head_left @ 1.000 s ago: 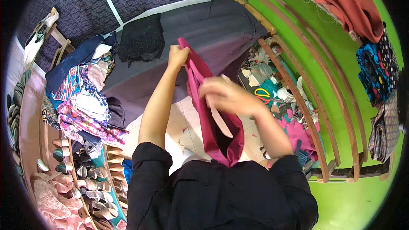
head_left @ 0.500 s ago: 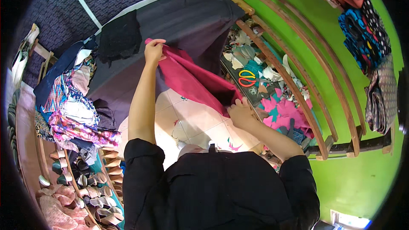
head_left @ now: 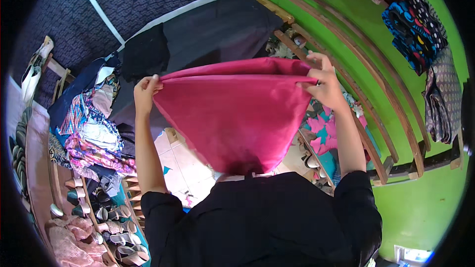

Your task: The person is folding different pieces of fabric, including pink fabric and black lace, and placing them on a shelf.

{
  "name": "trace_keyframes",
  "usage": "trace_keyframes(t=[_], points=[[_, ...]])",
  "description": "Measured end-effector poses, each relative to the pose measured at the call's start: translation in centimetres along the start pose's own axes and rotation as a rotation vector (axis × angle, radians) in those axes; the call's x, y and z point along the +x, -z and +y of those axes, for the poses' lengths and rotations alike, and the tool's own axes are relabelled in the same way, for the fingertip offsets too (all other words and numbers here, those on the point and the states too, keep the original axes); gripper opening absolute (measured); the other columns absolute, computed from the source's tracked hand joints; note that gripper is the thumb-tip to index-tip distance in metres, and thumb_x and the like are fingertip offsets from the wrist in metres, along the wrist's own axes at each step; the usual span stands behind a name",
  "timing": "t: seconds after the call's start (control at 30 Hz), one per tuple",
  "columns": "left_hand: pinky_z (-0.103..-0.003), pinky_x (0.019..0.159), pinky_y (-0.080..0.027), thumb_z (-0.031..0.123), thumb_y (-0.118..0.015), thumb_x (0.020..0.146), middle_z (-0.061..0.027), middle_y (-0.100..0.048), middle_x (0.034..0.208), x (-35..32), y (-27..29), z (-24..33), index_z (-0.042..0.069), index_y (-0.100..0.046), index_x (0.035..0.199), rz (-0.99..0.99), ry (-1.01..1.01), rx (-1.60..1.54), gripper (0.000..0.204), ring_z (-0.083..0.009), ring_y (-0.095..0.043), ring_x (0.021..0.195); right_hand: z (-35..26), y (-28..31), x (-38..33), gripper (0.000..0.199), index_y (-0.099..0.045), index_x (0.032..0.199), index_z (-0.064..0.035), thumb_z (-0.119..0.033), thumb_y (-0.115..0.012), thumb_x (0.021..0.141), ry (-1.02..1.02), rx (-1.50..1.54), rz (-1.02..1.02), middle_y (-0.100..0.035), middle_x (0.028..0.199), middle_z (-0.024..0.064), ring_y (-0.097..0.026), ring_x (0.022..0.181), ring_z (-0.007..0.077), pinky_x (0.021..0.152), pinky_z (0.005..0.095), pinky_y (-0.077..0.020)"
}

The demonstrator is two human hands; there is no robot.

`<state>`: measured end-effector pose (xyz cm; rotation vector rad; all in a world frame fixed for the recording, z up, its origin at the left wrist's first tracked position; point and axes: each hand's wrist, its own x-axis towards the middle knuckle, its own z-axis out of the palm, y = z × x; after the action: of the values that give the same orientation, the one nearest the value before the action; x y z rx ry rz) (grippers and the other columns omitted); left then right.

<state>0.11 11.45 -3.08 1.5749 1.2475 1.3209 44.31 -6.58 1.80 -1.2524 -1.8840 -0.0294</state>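
Several shoes (head_left: 123,240) at lower left overlap; we cannot count them. Above them we note heaped patterned garments (head_left: 96,128), their lower layers hidden. The left hand (head_left: 145,94) has thumb and fingers clamped on one upper corner of the magenta cloth (head_left: 232,113), which hangs between both hands, its fold's interior unreadable. The right hand (head_left: 324,83) pinches the opposite corner; its forearm partly hides pink scraps (head_left: 319,129).
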Motion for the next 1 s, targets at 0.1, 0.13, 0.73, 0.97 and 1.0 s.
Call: trace_keyframes(t=[0.1,0.13,0.73,0.97,1.0], points=[[-0.021,0.059,-0.045,0.011,-0.069,0.075,-0.0095,-0.064,0.068,-1.6,1.2,2.2,-0.004,-0.059,0.085,-0.088,-0.135,0.051,0.021,-0.0089,-0.060,0.066,2.4,-0.4,0.3,0.021,-0.055,0.070,-0.0016,-0.008,-0.075,0.068,-0.439,0.263,-0.067,-0.052,0.080,0.0032,-0.054,0.080,0.0138,0.070,0.0267,-0.0416],[-0.021,0.059,-0.045,0.010,-0.069,0.076,-0.0090,-0.065,0.068,-1.5,2.0,2.8,-0.003,-0.059,0.087,-0.083,-0.185,0.193,0.020,-0.0085,-0.060,0.065,3.2,-1.2,0.4,0.021,-0.055,0.073,-0.0016,-0.007,-0.075,0.069,-0.395,0.284,0.033,-0.050,0.071,-0.0019,-0.047,0.066,0.0075,0.062,0.0216,-0.0395],[-0.057,0.099,-0.016,0.018,-0.064,0.081,-0.0017,-0.066,0.074,8.7,7.6,11.6,0.008,-0.053,0.095,0.627,-0.540,0.465,0.020,-0.0175,-0.062,0.072,4.2,-10.5,26.3,0.023,-0.058,0.099,0.0003,-0.007,-0.067,0.079,-0.207,0.858,0.707,-0.063,0.090,0.0038,-0.058,0.080,0.0099,0.076,0.0235,-0.0443],[-0.057,0.096,-0.020,0.021,-0.065,0.081,-0.0021,-0.067,0.075,22.3,11.9,11.1,0.008,-0.053,0.095,0.673,-0.562,0.456,0.022,-0.0183,-0.063,0.073,5.4,-16.1,39.6,0.017,-0.062,0.092,0.0013,-0.007,-0.067,0.078,-0.159,0.790,0.776,-0.063,0.086,0.0037,-0.057,0.077,0.0094,0.071,0.0230,-0.0439],[-0.060,0.098,-0.016,0.023,-0.065,0.080,-0.0016,-0.067,0.077,24.2,12.2,10.5,0.008,-0.054,0.097,0.660,-0.540,0.459,0.025,-0.0189,-0.063,0.075,5.8,-16.7,40.9,0.017,-0.062,0.092,0.0013,-0.006,-0.067,0.078,-0.163,0.791,0.767,-0.064,0.085,0.0037,-0.057,0.075,0.0093,0.070,0.0232,-0.0441]])
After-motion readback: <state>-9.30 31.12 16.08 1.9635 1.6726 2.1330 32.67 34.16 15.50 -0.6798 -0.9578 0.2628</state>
